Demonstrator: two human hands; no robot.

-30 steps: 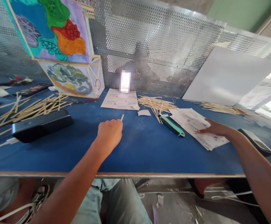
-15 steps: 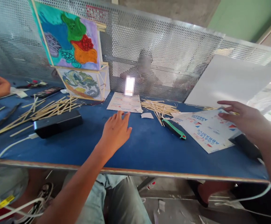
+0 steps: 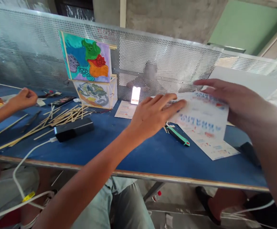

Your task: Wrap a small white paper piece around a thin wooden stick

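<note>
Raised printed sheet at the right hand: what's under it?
Under the raised sheet, a lower printed sheet lies on the blue tabletop, its near part showing. A green-handled tool lies to its left. The raised sheet hides the rest; anything else there cannot be seen.

The right hand [image 3: 234, 98] is blurred, and its forearm [image 3: 265, 140] leaves at the right edge, hiding part of a dark object [image 3: 250, 152] below those fingers. Blur smears the lettering of the printed sheet [image 3: 202, 119]; the left hand [image 3: 148, 114] covers its left edge, so how those fingers [image 3: 176, 108] meet it cannot be told. Just below the fingers, a second sheet [image 3: 217, 148] is partly covered. Behind the right fingers, the white board [image 3: 262, 84] is partly hidden. Beyond the left fingers, the phone's [image 3: 135, 95] text is too small to read. Well left of them, a co-worker's arm [image 3: 0, 116] is cut off.
</note>
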